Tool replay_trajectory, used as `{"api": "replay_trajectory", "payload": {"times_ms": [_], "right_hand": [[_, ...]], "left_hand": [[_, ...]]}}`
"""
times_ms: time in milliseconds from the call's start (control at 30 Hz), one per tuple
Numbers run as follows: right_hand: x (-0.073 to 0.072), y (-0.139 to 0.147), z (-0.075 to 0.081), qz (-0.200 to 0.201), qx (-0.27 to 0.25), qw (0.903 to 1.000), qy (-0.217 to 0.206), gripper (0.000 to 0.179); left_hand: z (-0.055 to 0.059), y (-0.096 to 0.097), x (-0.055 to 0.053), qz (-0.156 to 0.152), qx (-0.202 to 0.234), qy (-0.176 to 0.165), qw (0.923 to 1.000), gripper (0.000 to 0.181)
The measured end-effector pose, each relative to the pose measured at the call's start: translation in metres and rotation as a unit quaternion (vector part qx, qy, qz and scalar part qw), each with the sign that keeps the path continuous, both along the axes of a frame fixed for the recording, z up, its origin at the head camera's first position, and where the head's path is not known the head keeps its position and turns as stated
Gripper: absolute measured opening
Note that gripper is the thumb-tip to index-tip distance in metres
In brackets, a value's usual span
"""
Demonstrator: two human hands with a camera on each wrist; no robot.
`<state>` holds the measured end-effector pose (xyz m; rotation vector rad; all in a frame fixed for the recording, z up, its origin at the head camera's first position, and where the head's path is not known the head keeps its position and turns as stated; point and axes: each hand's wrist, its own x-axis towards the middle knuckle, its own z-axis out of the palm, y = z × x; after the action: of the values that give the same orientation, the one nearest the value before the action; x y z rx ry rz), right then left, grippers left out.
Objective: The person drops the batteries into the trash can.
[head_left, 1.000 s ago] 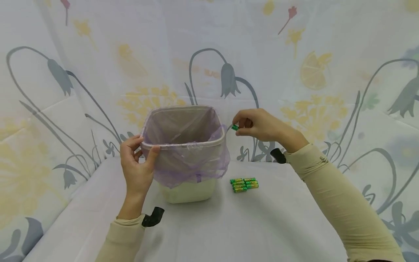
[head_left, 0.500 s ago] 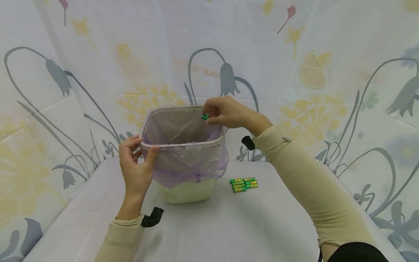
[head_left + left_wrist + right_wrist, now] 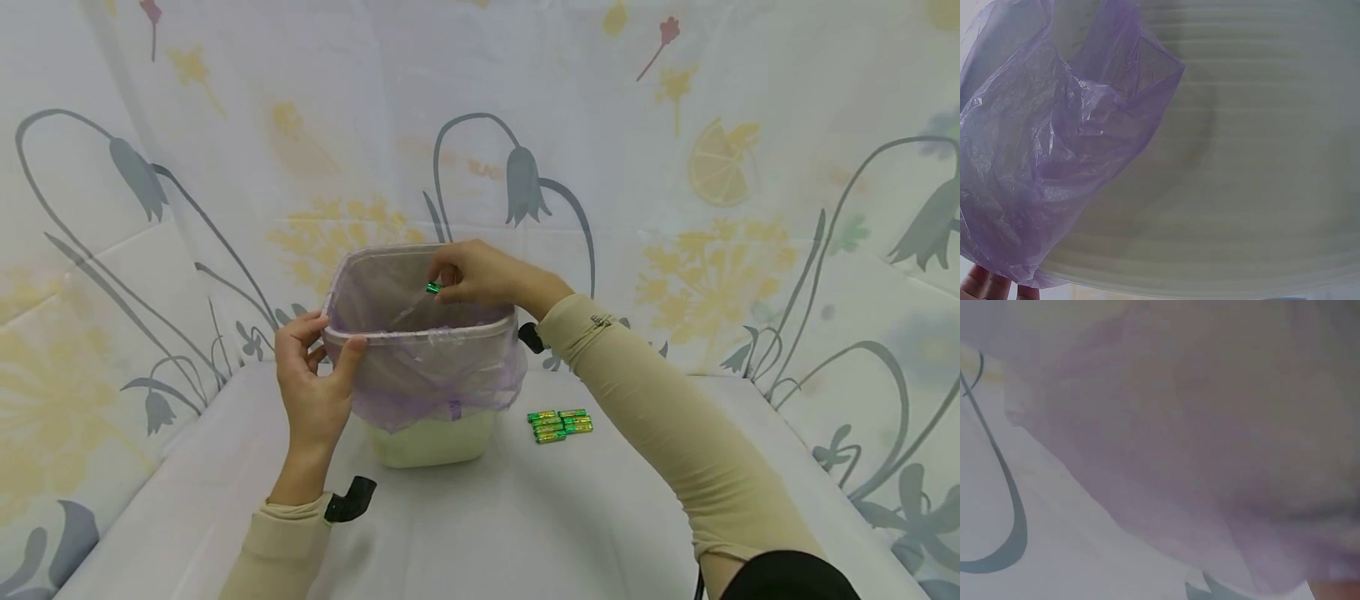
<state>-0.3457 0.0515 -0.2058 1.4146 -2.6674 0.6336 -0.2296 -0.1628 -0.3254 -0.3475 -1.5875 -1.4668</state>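
A pale trash bin (image 3: 431,446) stands on the table, lined with a thin purple bag (image 3: 442,375) folded over its rim. At the near left corner my left hand (image 3: 315,392) grips the rim through the bag, thumb on the front face. My right hand (image 3: 480,275) is over the bin's mouth and pinches a small green battery (image 3: 433,287) between thumb and fingertips. Purple film (image 3: 1041,137) and the ribbed bin wall (image 3: 1241,156) fill the left wrist view. Blurred bag film (image 3: 1147,437) covers most of the right wrist view. The bottom of the bin is hidden.
Several green and yellow batteries (image 3: 558,425) lie in a tight group on the white tablecloth (image 3: 480,533), right of the bin. A white curtain (image 3: 622,125) with grey flowers hangs behind.
My right hand has moved left from beside the bin to over its mouth, then a little lower, carrying the battery. My left hand and the bin have stayed in place.
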Motion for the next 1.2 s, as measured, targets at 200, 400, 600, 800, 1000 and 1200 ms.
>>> {"api": "replay_trajectory", "payload": {"times_ms": [200,400,600,800,1000,1200], "right_hand": [[-0.002,-0.008,-0.004,-0.010,0.038,0.9988,0.028,0.019],[-0.004,-0.012,-0.007,-0.011,0.041,0.9985,0.035,0.019],[-0.004,-0.013,-0.008,-0.019,0.045,0.9979,0.043,0.020],[-0.003,-0.013,-0.006,-0.026,0.042,0.9980,0.040,0.021],[0.004,0.002,0.000,-0.012,-0.010,0.9991,0.039,0.023],[0.018,0.035,0.005,-0.028,-0.065,0.9954,0.064,0.021]], "left_hand": [[0.002,0.001,0.002,0.001,0.002,0.004,1.0000,0.051],[0.003,0.002,0.002,-0.005,0.006,-0.003,1.0000,0.051],[0.010,0.007,0.009,0.000,0.003,-0.003,1.0000,0.051],[0.002,0.002,-0.001,0.006,0.001,0.005,1.0000,0.051],[0.003,0.002,0.001,0.007,-0.002,0.001,1.0000,0.052],[0.006,0.002,0.002,0.008,-0.004,0.000,1.0000,0.051]]}}
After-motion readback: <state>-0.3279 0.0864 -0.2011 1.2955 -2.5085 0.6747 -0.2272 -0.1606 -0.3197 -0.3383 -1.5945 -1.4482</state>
